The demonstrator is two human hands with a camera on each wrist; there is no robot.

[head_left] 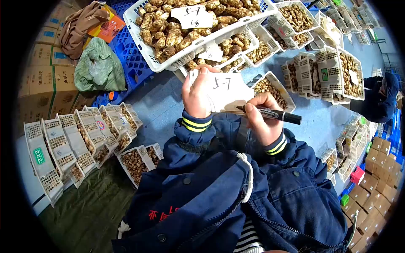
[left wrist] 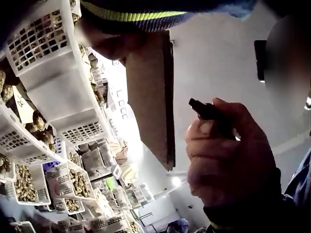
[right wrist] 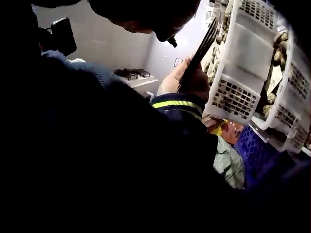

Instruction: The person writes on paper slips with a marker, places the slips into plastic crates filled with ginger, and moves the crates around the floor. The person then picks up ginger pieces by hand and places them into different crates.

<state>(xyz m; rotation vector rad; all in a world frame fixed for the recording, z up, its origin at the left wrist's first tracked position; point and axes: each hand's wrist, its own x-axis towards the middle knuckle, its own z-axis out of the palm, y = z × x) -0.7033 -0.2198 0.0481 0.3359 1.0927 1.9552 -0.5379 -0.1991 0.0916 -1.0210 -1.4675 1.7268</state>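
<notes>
In the head view my left hand (head_left: 195, 96) grips a small stack of white cards (head_left: 228, 96), thumb on the top face. Handwritten "5-7" marks the top card. A black marker (head_left: 280, 115) is pinched in my right hand (head_left: 263, 121), its tip at the lower right edge of the cards. Seen from the left wrist, the stack (left wrist: 149, 97) shows its brown side, and the right hand (left wrist: 228, 158) holds the marker (left wrist: 206, 109) apart from it. The right wrist view shows the stack (right wrist: 198, 56) edge-on in the left hand (right wrist: 172, 82).
Just ahead stands a white crate (head_left: 198, 44) of brown, knobbly pieces, with a numbered card (head_left: 192, 17) on top. More filled crates (head_left: 86, 135) line the left side. A blue pallet (head_left: 135, 63), a green sack (head_left: 99, 65) and cartons (head_left: 42, 80) are at left; another person (head_left: 382, 99) is at right.
</notes>
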